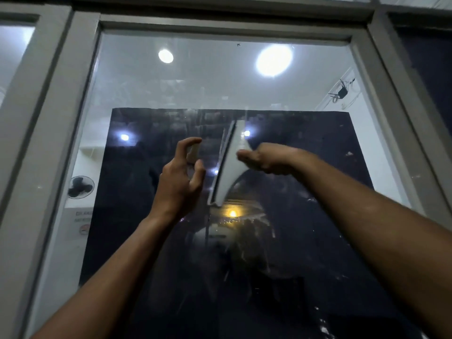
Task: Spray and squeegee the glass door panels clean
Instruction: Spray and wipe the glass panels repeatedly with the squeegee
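A glass door panel (171, 94) in a grey frame fills the view, with a dark sheet behind its lower part and streaks and droplets on the glass. My right hand (266, 160) grips a white squeegee (230, 165), whose blade stands nearly upright against the glass at mid-height. My left hand (181, 177) is raised just left of the blade, with its fingers curled around a small pale object (193, 152) that is mostly hidden; I cannot tell what it is.
The grey door frame (56, 143) borders the panel on the left, top and right. Another glass pane (12, 50) lies at the far left. Ceiling lights, a wall fan and a sign show through the glass.
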`<state>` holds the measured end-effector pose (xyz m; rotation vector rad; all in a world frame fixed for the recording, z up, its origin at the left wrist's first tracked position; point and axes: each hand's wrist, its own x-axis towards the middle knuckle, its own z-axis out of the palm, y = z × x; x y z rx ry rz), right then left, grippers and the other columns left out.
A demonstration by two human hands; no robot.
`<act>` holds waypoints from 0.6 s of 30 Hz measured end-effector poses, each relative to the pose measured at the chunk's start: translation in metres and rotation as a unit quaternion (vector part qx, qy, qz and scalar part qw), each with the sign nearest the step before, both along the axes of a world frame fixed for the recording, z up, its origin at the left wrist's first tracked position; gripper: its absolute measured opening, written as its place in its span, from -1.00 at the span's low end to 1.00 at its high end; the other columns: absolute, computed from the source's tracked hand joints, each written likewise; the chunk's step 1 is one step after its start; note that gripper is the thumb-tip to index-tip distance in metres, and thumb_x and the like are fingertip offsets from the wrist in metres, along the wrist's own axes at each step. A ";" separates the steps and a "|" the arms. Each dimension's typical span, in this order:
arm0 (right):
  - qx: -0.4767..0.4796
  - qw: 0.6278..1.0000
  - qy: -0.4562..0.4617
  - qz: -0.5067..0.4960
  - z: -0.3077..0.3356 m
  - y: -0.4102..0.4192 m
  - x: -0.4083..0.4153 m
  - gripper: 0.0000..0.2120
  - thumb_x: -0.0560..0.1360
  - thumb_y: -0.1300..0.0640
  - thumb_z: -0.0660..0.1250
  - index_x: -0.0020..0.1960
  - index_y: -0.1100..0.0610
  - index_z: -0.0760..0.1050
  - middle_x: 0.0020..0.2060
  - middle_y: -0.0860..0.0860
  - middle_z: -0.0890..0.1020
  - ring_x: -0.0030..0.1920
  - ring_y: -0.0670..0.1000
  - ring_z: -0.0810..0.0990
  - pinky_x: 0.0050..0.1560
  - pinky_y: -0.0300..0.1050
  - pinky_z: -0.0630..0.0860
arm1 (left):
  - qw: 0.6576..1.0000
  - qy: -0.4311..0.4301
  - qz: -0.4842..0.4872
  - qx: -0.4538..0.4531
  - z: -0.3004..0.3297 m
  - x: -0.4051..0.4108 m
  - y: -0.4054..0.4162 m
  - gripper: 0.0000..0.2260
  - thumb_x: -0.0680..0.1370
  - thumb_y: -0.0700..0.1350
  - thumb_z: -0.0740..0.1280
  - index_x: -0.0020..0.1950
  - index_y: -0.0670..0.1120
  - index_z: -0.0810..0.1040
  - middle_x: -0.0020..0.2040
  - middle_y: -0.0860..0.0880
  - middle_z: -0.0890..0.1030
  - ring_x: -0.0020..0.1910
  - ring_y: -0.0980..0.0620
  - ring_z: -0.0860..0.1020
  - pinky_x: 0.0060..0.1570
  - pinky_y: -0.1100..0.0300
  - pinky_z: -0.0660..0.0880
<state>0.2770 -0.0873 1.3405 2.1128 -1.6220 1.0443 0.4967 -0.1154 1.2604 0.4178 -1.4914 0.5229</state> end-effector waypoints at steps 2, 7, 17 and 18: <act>0.004 0.999 0.030 0.011 0.006 -0.002 0.029 -0.52 0.65 -0.17 0.14 -0.32 0.07 0.48 -0.64 -0.15 0.44 -0.74 -0.17 0.30 -0.66 -0.33 0.24 | 1.000 0.009 0.000 -0.002 0.000 0.006 -0.001 -0.67 0.62 -0.14 0.27 0.37 0.08 0.39 -0.18 -0.22 0.61 -0.36 0.00 0.53 -0.34 0.29 0.41; 0.018 0.999 0.014 -0.027 -0.002 0.005 -0.015 -0.41 0.57 -0.36 0.11 -0.37 0.08 0.42 -0.65 -0.09 0.35 -0.69 -0.07 0.22 -0.62 -0.33 0.16 | 1.000 0.019 -0.008 0.003 0.000 0.017 -0.005 -0.67 0.62 -0.14 0.27 0.37 0.10 0.38 -0.23 -0.14 0.60 -0.39 0.08 0.50 -0.33 0.15 0.45; 0.014 1.000 -0.002 -0.028 0.012 0.012 0.025 -0.44 0.59 -0.34 0.08 -0.33 0.06 0.44 -0.63 -0.06 0.31 -0.65 -0.03 0.20 -0.59 -0.30 0.14 | 1.000 0.003 0.001 -0.008 0.011 0.033 0.000 -0.66 0.63 -0.14 0.25 0.39 0.06 0.38 -0.34 -0.10 0.52 -0.44 0.12 0.45 -0.43 0.38 0.31; 0.007 1.000 0.014 -0.013 0.017 0.012 0.048 -0.52 0.64 -0.24 0.10 -0.26 0.05 0.47 -0.62 -0.08 0.36 -0.66 -0.06 0.26 -0.62 -0.29 0.19 | 1.000 0.006 0.002 -0.009 0.013 0.035 0.002 -0.66 0.63 -0.14 0.25 0.39 0.05 0.39 -0.36 -0.08 0.50 -0.44 0.14 0.44 -0.43 0.38 0.30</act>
